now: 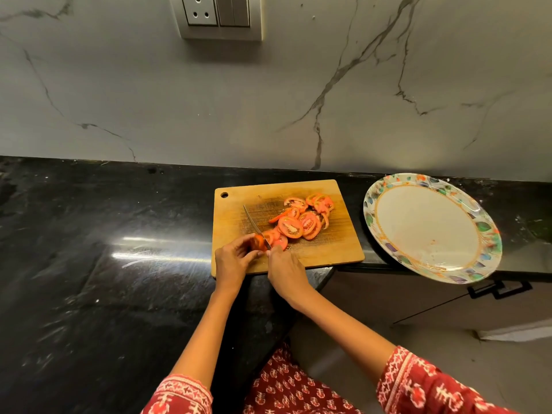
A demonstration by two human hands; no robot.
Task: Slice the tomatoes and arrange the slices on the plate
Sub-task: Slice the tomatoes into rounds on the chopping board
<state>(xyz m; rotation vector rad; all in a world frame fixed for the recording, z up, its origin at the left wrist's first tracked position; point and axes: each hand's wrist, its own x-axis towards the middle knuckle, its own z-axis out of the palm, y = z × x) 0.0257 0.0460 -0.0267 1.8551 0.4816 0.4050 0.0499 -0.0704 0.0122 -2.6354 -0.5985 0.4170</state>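
Red patterned sleeves (418, 386) frame both forearms reaching to the wooden cutting board (328, 252). Left hand (231, 259) pinches the remaining tomato piece (259, 242), while right hand (283, 271) grips the knife (256, 227) cutting it. Tomato slices (301, 219) lie piled on the board; the plate (388, 186) sits just beside it.

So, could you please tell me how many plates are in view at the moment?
1. The plate sits on the black counter, right of the cutting board, overhanging the counter's front edge.
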